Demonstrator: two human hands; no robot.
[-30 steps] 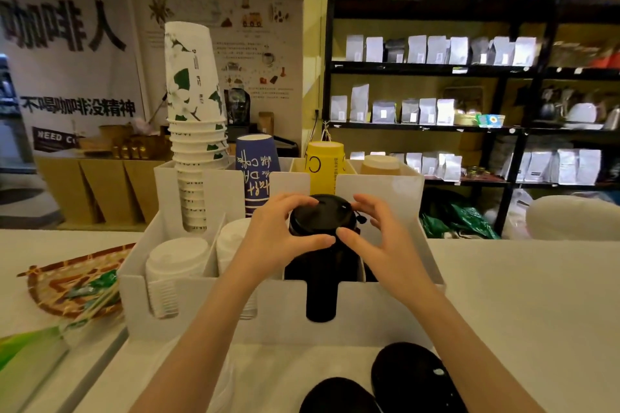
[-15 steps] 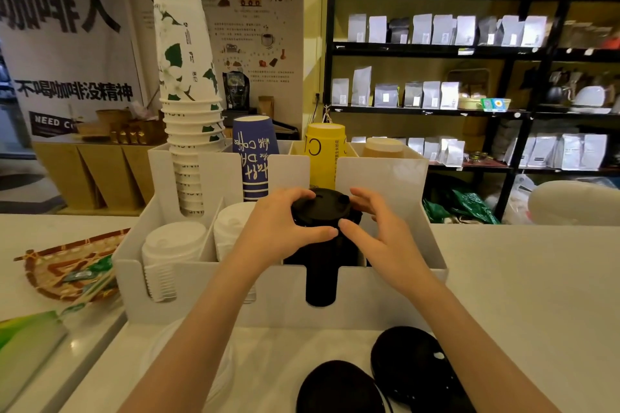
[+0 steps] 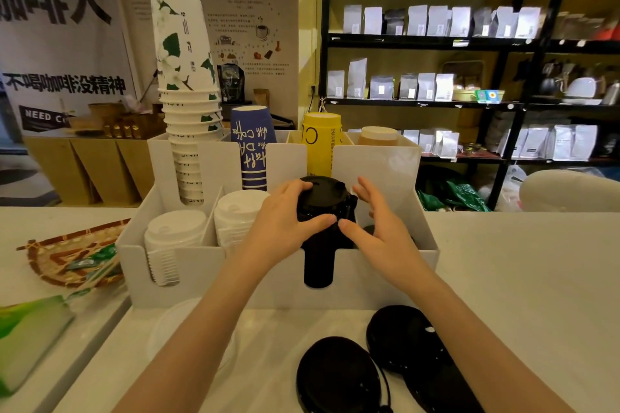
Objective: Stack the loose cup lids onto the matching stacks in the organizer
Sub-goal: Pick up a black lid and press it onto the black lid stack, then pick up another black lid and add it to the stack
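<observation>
A white organizer (image 3: 385, 265) stands on the counter. Its front row holds two stacks of white lids (image 3: 174, 228) (image 3: 240, 208) and a stack of black lids (image 3: 322, 201). My left hand (image 3: 285, 221) grips the top of the black stack, thumb in front and fingers on its left side. My right hand (image 3: 375, 225) is just to the right of the stack, fingers spread and lifted off it, thumb near the stack's front. Two loose black lids (image 3: 339, 375) (image 3: 406, 339) lie on the counter in front of the organizer. A clear lid (image 3: 174, 329) lies under my left forearm.
Behind the lids stand paper cups: a tall white leaf-print stack (image 3: 188, 87), a blue cup (image 3: 253, 144), a yellow cup (image 3: 320, 141) and a tan one (image 3: 377, 136). A woven tray (image 3: 67, 255) with green packets lies left. Dark shelves (image 3: 469, 43) with bags fill the background.
My right hand has opened and drawn slightly away from the black stack. My left hand stays on its top. The view has shifted a little closer and downward.
</observation>
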